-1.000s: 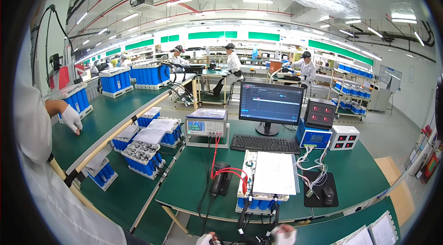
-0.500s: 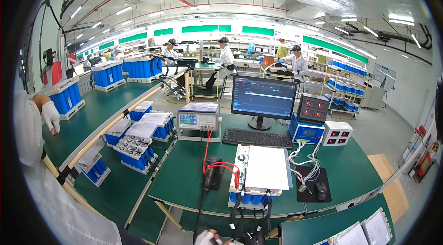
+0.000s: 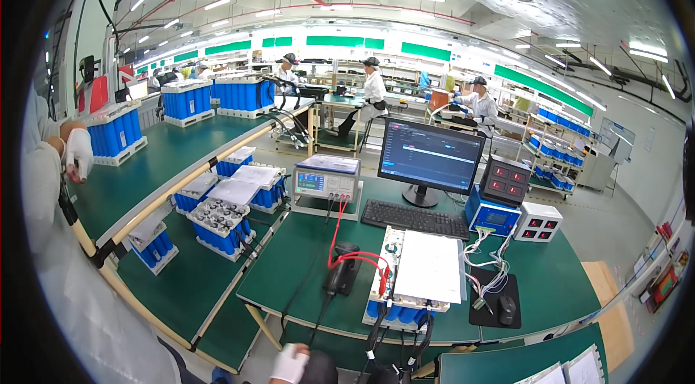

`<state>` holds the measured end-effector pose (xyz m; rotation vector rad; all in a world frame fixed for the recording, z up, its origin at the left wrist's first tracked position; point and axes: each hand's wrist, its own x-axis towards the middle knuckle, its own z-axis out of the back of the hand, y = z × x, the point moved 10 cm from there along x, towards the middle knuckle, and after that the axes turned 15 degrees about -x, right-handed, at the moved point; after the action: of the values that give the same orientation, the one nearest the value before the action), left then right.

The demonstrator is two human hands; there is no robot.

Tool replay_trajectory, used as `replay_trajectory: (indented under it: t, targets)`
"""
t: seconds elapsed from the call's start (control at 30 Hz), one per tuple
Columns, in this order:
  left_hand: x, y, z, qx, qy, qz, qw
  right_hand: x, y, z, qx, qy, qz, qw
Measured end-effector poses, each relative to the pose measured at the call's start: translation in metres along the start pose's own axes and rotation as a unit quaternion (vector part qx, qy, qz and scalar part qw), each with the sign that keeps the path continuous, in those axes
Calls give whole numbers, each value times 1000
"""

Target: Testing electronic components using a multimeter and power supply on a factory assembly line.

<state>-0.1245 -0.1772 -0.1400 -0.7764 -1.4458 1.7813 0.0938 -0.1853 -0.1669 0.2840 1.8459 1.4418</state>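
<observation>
My left hand (image 3: 289, 364), in a white glove with bare fingertips, is at the lower edge beside a dark rounded shape, perhaps a knee. Its fingers look curled, and I see nothing in them. My right hand is out of view. Ahead on the green bench (image 3: 282, 297) sits a blue battery pack (image 3: 394, 315) with black cables hanging from its front. Red test leads (image 3: 384, 279) run to it from a grey tester (image 3: 326, 185). White paper (image 3: 428, 264) covers much of its top. A black handheld scanner (image 3: 340, 272) rests to its left.
A monitor (image 3: 431, 154), keyboard (image 3: 413, 219), meter boxes (image 3: 504, 180) and mouse (image 3: 507, 308) stand on the bench. At left, a co-worker's gloved hand (image 3: 78, 152) is near a rail (image 3: 166, 199). Blue packs (image 3: 221, 228) fill the side shelf. Several people work farther back.
The view has shifted, so the bench and packs sit farther right. My left hand has moved left, away from the hanging cables. The co-worker's hands are drawn closer together.
</observation>
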Motion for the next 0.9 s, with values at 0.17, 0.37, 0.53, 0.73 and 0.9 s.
replay_trajectory:
  t: [0.17, 0.37, 0.53, 0.73, 0.9]
  targets:
    - [-62, -20, -125, 25, 354, -21, 935, 3, -2, -2, -26, -14, 13, 999]
    - [-39, -29, -105, -14, 208, 62, 976, 2, 3, 13, -76, -49, 89, 992]
    - [-44, -23, -115, -120, 207, 128, 962, -5, 12, 23, -2, -82, 92, 992]
    - [-41, -20, -108, -203, 163, 137, 956, -8, 23, 31, 12, -121, 113, 986]
    - [-31, -30, -94, -140, 138, 84, 977, -9, 29, 32, 3, -111, 148, 983]
